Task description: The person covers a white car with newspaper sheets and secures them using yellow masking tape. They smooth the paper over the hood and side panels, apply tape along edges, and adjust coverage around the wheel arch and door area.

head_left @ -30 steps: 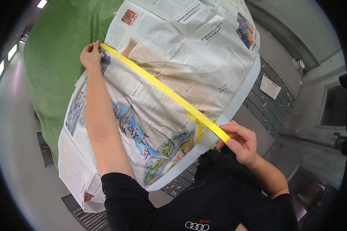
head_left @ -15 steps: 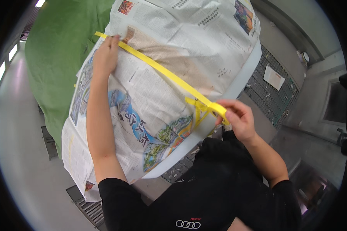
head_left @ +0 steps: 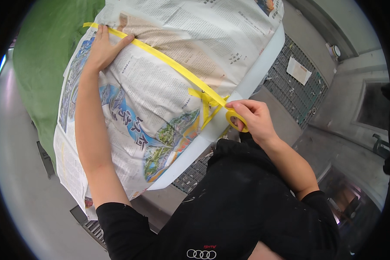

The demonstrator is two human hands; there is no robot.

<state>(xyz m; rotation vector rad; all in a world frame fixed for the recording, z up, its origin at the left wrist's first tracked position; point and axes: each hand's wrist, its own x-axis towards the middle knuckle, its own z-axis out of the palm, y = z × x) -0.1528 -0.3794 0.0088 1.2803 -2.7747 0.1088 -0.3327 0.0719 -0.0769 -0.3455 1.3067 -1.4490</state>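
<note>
A long strip of yellow masking tape (head_left: pixel 174 64) runs straight across sheets of newspaper (head_left: pixel 156 84) that cover a pale panel (head_left: pixel 250 80). My left hand (head_left: pixel 105 47) lies over the strip's far left end, fingers stretched and thumb apart, pressing on tape and paper. A short tail of tape pokes out beyond its fingertips toward the green cover (head_left: pixel 47 73). At the panel's near edge my right hand (head_left: pixel 256 120) grips the roll of masking tape (head_left: pixel 235 118), from which the strip still comes. Shorter crossed tape pieces (head_left: pixel 208 103) stick to the newspaper close by.
Below the panel on the right is a floor grating (head_left: pixel 286 86) with a sheet of paper (head_left: pixel 299 70) lying on it. Farther off stands a small round container (head_left: pixel 334 52) by the wall. Another grating (head_left: pixel 94 230) shows at lower left. My body is close to the panel's near edge.
My left hand has gone from holding the tape's end to lying spread on it. My right hand has brought the roll down to the panel's edge. The whole view has shifted slightly.
</note>
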